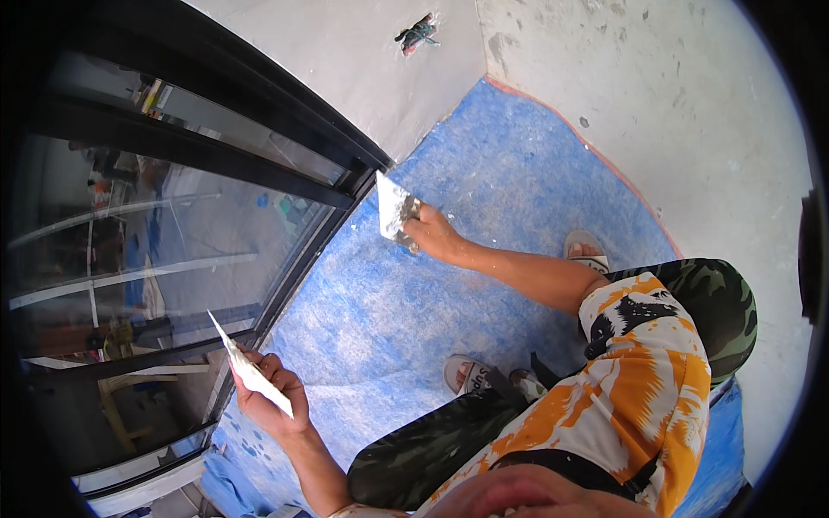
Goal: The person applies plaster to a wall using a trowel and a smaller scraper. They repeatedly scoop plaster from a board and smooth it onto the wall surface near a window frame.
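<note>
My right hand [439, 236] is closed around a putty knife [395, 205] whose wide blade is smeared with white paste. That blade is close to the lower corner where the dark window frame meets the pale wall; whether it touches is hard to tell. Lower and to the left, my left hand [275, 399] grips a second flat blade, a putty knife [250, 369], seen nearly edge-on with white paste on it. The handles of both tools are mostly hidden by my fingers. The left blade is beside the glass.
A dark-framed glass door [173, 233] runs along the left. Bare wires show in a hole [418, 36] in the pale wall [345, 60]. A rough grey wall [673, 112] stands at right. Blue speckled sheeting [484, 155] covers the floor under my sandals [462, 371].
</note>
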### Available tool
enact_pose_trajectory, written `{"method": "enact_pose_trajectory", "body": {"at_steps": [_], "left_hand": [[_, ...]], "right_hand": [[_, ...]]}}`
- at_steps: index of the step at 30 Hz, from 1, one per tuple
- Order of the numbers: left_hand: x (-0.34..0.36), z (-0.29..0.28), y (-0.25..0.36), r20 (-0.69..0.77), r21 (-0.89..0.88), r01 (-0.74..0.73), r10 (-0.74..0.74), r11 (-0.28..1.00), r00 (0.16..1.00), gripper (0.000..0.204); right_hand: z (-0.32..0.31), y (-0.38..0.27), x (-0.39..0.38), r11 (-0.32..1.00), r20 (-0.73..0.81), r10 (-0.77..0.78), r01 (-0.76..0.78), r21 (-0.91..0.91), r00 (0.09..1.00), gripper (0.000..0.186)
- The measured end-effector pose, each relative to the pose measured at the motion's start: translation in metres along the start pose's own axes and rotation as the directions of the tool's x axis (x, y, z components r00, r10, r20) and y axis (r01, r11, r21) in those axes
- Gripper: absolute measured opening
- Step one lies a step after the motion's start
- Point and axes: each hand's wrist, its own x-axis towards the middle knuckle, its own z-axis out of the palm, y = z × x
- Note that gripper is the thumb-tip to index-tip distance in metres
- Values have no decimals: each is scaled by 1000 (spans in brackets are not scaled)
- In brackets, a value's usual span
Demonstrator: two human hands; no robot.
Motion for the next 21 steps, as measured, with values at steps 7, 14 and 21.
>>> {"method": "enact_pose_trajectory", "body": {"at_steps": [7, 14, 21], "left_hand": [[-13, -7, 11, 9, 81, -41, 41, 996, 999, 32], [-22, -28, 24, -50, 196, -74, 85, 978, 995, 32], [-9, -33, 24, 104, 329, -105, 74, 939, 992, 34]], "right_hand": [[-77, 63, 149, 729, -434, 369, 34, 684, 822, 38], [-73, 37, 183, 785, -515, 317, 84, 614, 796, 47], [19, -40, 103, 876, -592, -468, 256, -409, 657, 64]]}}
